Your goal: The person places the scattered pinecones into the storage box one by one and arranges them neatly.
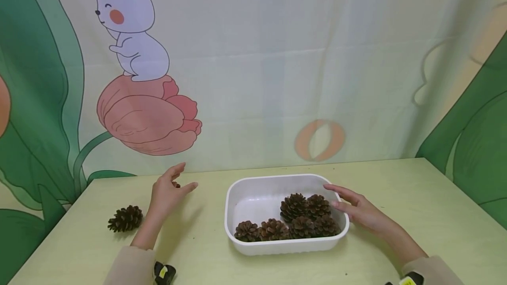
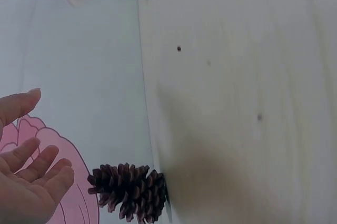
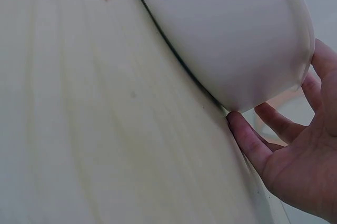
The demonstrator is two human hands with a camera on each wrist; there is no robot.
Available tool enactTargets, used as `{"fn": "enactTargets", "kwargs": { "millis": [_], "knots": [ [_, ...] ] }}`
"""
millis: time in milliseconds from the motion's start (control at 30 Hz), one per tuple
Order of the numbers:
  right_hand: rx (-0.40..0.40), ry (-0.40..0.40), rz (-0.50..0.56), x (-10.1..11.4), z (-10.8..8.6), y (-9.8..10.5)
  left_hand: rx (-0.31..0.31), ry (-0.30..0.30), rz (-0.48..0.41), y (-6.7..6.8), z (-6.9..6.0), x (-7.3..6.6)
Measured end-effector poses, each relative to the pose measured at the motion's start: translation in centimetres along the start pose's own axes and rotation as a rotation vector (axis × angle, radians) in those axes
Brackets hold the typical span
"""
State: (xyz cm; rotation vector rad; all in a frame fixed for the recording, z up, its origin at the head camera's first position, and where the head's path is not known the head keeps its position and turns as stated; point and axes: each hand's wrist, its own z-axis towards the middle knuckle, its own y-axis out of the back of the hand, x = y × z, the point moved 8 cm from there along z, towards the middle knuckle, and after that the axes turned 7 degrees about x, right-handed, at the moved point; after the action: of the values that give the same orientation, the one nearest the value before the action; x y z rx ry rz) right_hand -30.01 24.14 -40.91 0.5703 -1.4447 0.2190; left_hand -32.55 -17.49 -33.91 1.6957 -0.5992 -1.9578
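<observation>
A white plastic basin (image 1: 283, 247) stands on the table, with several brown pine cones (image 1: 303, 227) grouped along its near side and right end. At its right end, my right hand (image 1: 364, 212) holds the rim; thumb and forefinger reach over the edge, while other fingers touch the outer wall (image 3: 221, 34). My left hand (image 1: 165, 195) is left of the basin, fingers spread and apart from anything. A pine cone (image 2: 129, 190) stands near it at the table's back edge, mostly hidden behind the hand in the head view. Another pine cone (image 1: 125, 218) lies left of my left forearm.
The pale wooden table (image 1: 206, 258) meets a printed cloth (image 1: 245, 78) at its back edge. That cloth shows a white rabbit on a pink flower, with green leaves on both sides. Small dark specks dot the tabletop.
</observation>
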Motion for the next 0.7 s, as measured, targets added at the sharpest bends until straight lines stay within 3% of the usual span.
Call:
{"fn": "enactTargets", "kwargs": {
  "millis": [333, 700],
  "knots": [
    [0.003, 0.006, 0.017, -0.2, 0.1, 0.0, 0.04, 0.045, 0.011, 1.1, 0.5, 1.8],
    [0.006, 0.009, 0.027, -0.2, 0.1, 0.1, 0.132, 0.108, 0.068, 1.4, 0.7, 3.3]
  ]
}}
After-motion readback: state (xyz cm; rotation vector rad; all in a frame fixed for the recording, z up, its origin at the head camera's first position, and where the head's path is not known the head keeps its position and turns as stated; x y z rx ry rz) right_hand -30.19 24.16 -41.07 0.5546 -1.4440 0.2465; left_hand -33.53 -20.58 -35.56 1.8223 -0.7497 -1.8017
